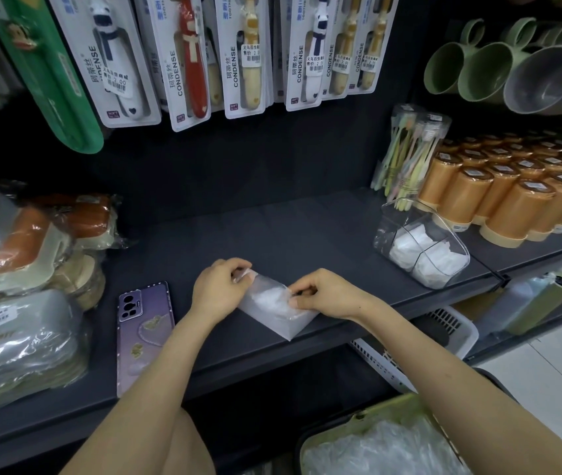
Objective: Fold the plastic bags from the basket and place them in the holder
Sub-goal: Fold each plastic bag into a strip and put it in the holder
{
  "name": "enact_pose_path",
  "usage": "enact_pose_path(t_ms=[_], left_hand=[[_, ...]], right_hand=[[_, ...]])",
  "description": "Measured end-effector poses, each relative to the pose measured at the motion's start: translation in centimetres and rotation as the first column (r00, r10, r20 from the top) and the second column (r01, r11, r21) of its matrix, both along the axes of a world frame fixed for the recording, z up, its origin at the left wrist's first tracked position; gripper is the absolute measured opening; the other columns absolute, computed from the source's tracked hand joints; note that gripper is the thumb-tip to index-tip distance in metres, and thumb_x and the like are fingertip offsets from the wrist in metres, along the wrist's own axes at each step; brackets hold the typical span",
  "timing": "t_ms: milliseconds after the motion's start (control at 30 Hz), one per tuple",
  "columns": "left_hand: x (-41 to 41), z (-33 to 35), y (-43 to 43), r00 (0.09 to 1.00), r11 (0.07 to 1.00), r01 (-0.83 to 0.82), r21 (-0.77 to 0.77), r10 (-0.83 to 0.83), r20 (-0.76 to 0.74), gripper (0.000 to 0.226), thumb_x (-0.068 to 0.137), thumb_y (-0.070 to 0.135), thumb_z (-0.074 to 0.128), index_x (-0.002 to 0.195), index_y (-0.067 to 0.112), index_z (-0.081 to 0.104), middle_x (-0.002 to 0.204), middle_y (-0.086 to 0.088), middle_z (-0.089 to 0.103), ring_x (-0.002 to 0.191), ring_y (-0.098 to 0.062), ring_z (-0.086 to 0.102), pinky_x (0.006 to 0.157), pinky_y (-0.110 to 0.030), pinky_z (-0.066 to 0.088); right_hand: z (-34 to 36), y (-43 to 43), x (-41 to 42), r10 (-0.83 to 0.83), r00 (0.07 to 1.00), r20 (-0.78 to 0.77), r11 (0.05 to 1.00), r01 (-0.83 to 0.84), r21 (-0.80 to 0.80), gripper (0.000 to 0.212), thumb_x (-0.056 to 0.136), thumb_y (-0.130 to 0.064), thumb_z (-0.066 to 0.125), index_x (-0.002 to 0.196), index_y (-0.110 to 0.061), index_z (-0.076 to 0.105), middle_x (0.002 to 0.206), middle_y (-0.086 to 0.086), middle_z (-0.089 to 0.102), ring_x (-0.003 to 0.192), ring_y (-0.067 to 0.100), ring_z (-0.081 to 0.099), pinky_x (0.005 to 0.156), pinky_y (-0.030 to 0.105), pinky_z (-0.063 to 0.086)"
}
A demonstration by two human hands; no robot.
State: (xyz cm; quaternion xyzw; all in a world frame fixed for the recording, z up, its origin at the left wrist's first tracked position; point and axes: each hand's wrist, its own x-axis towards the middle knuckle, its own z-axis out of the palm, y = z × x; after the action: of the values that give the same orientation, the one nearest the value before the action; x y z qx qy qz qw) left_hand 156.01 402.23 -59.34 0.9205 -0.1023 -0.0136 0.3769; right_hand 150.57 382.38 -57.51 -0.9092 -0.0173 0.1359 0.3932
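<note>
Basket: a pale green plastic basket with a dark rim (332, 426) sits nearest, at lower right below the shelf, and holds a heap of crumpled clear plastic bags (386, 447).
Shelf: a dark grey flat shelf (272, 228) runs across the middle – the work goes on at its front edge.
Bag in work: one translucent, partly folded plastic bag (274, 311) lies flat on the shelf between the two hands, with one corner reaching the shelf's front lip.
Left hand: the left hand (218, 289) has its fingers curled and pinches the bag's upper left corner.
Right hand: the right hand (324, 294) pinches the bag's right edge between thumb and curled fingers.
Phone: a lilac phone in a clear decorated case (142, 334) lies face down, just left of the left forearm.
Holder: a clear plastic divided holder (385, 231) stands farther back at right on the shelf (white folded bags fill its compartments).
Behind: orange lidded cylinders (512, 197) stand just beyond the holder – carded toothbrush packs (245, 56) hang above.
</note>
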Motion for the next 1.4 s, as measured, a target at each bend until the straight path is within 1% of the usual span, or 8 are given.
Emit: enact_pose_path(t_ms=[200, 433, 867, 967, 1033, 1133, 1233, 1400], left_hand=[[-0.5, -0.8, -0.1, 0.995, 0.993, -0.012, 0.119, 0.000, 0.098, 0.023, 0.089, 0.014, 0.058, 0.109, 0.018, 0.070, 0.109, -0.008, 0.061, 0.099, -0.026, 0.058, 0.075, -0.026, 0.036], [-1.3, -1.0, 0.1, 0.991, 0.989, -0.050, 0.138, 0.032, 0.130, 0.022, 0.089, 0.012, 0.057, 0.107, 0.014, 0.071, 0.107, -0.010, 0.059, 0.098, -0.029, 0.056, 0.077, -0.027, 0.038], [-1.9, -0.8, 0.4, 0.983, 0.986, -0.142, 0.089, 0.130, 0.130, 0.019, 0.085, 0.023, 0.066, 0.102, 0.017, 0.072, 0.103, -0.009, 0.063, 0.096, -0.029, 0.059, 0.080, -0.028, 0.040], [-2.6, 0.2, 0.0, 0.943, 0.991, -0.125, 0.041, 0.106, 0.315, 0.035, 0.087, 0.037, 0.058, 0.110, 0.014, 0.071, 0.115, -0.009, 0.063, 0.106, -0.031, 0.056, 0.092, -0.031, 0.037], [-3.6, 0.4, -0.7, 0.913, 0.981, 0.086, 0.175, -0.148, 0.379, 0.060, 0.087, 0.053, 0.032, 0.120, 0.017, 0.067, 0.133, -0.007, 0.058, 0.124, -0.030, 0.049, 0.103, -0.031, 0.031], [-4.6, -1.0, -1.4, 0.902, 0.833, 0.332, 0.443, -0.418, 0.110, 0.083, 0.085, 0.065, -0.008, 0.149, 0.028, 0.033, 0.160, 0.000, 0.019, 0.149, -0.020, 0.009, 0.119, -0.033, 0.003], [-4.7, -1.9, -1.7, 0.923, 0.768, 0.325, 0.552, -0.386, -0.007, 0.053, 0.102, 0.047, 0.004, 0.153, 0.031, 0.005, 0.162, 0.002, -0.003, 0.149, -0.016, -0.010, 0.120, -0.034, -0.010], [-5.0, -2.1, -1.9, 0.925, 0.744, 0.303, 0.596, -0.380, 0.003, 0.056, 0.100, 0.048, 0.000, 0.153, 0.032, 0.000, 0.162, 0.000, -0.006, 0.149, -0.017, -0.011, 0.119, -0.035, -0.011]], right_hand=[[1.2, 0.2, -1.8, -0.144, 0.977, 0.156, 0.982, 0.160, -0.096, 0.037, 0.096, -0.040, 0.054, 0.130, -0.030, 0.058, 0.080, -0.013, 0.054, 0.084, 0.006, 0.054, 0.086, 0.028, 0.045], [-3.0, 3.3, -5.7, 0.025, 0.763, 0.646, 0.894, 0.272, -0.355, 0.041, 0.082, -0.045, 0.048, 0.103, -0.022, 0.074, 0.100, -0.001, 0.069, 0.082, 0.024, 0.064, 0.069, 0.034, 0.050], [-4.5, -0.1, -5.9, 0.220, 0.858, 0.463, 0.847, 0.067, -0.528, 0.045, 0.093, -0.033, 0.036, 0.122, -0.018, 0.066, 0.129, 0.003, 0.063, 0.122, 0.026, 0.058, 0.102, 0.039, 0.035], [-4.4, -0.2, -5.8, 0.221, 0.879, 0.422, 0.860, 0.029, -0.509, 0.049, 0.094, -0.034, 0.032, 0.128, -0.017, 0.062, 0.135, 0.005, 0.058, 0.128, 0.028, 0.052, 0.105, 0.038, 0.030], [-4.3, -0.3, -5.8, 0.231, 0.883, 0.408, 0.863, 0.008, -0.506, 0.050, 0.094, -0.034, 0.030, 0.129, -0.017, 0.061, 0.137, 0.006, 0.057, 0.130, 0.029, 0.050, 0.106, 0.039, 0.030], [-4.3, -0.5, -5.7, 0.239, 0.886, 0.397, 0.870, -0.013, -0.493, 0.055, 0.093, -0.036, 0.026, 0.133, -0.016, 0.058, 0.141, 0.006, 0.052, 0.135, 0.029, 0.044, 0.109, 0.038, 0.025], [-4.4, -1.0, -5.9, 0.249, 0.882, 0.400, 0.873, -0.025, -0.487, 0.067, 0.089, -0.040, 0.013, 0.143, -0.017, 0.046, 0.151, 0.002, 0.039, 0.144, 0.022, 0.028, 0.114, 0.030, 0.008], [-3.8, -2.3, -6.8, 0.240, 0.911, 0.336, 0.893, -0.071, -0.445, 0.067, 0.087, -0.038, 0.017, 0.150, -0.020, 0.030, 0.158, -0.007, 0.019, 0.147, 0.006, 0.004, 0.114, 0.019, -0.011]])
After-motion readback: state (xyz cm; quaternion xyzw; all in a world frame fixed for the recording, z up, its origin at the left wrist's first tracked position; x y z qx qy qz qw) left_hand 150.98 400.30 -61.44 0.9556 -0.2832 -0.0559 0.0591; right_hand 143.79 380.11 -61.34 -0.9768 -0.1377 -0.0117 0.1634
